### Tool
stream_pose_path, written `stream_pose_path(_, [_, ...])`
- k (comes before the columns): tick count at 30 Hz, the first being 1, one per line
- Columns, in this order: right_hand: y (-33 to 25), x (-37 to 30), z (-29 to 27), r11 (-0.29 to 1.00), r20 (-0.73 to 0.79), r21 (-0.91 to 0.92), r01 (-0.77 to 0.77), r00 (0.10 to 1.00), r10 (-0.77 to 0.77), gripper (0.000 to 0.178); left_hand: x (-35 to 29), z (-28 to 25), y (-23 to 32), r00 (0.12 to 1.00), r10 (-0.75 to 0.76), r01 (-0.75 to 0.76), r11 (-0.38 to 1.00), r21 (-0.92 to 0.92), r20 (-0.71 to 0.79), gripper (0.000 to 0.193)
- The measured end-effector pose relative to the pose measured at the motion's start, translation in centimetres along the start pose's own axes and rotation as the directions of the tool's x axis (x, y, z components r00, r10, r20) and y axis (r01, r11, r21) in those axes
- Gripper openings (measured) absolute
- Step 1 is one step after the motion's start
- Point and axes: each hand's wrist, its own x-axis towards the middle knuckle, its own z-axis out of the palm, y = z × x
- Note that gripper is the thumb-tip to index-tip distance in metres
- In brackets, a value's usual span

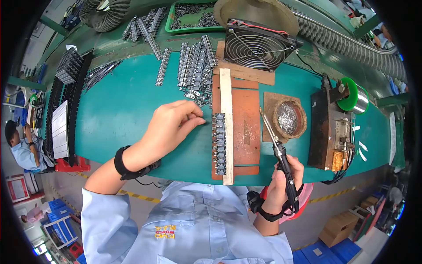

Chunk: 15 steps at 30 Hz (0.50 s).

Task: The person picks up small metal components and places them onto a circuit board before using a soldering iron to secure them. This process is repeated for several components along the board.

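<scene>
My right hand (276,190) grips a soldering iron (281,154) by its black handle, its metal tip pointing up and away beside the dish of solder bits. The fingers of my left hand (173,125) are pinched together left of a reddish-brown board (246,119); anything between them is too small to make out. Along that board lies a pale wooden strip (226,94). A row of small dark electronic parts with metal pins (220,145) lines the strip's left edge. Loose metal parts (198,96) are heaped just beyond my left fingers.
A black fan (257,46) stands behind the board. Right of it sit a round dish (300,127) of metal bits, a dark metal box (320,132) and a green solder spool (347,94). Finished-looking rows of parts (193,64) lie at the back; black racks (70,105) stand left.
</scene>
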Motion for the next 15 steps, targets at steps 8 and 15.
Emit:
stream_pose_path(8, [0.0, -0.1, -0.1, 0.995, 0.053, -0.095, 0.019, 0.998, -0.014, 0.037, -4.3, 1.2, 2.1, 0.937, -0.231, 0.333, 0.356, -0.873, 0.263, 0.010])
stream_pose_path(15, [0.2, 0.1, -0.1, 0.991, 0.094, -0.129, 0.036, 0.995, -0.024, 0.039, -5.8, 3.8, 1.6, 0.907, -0.176, 0.396, 0.039, -0.918, 0.384, 0.012])
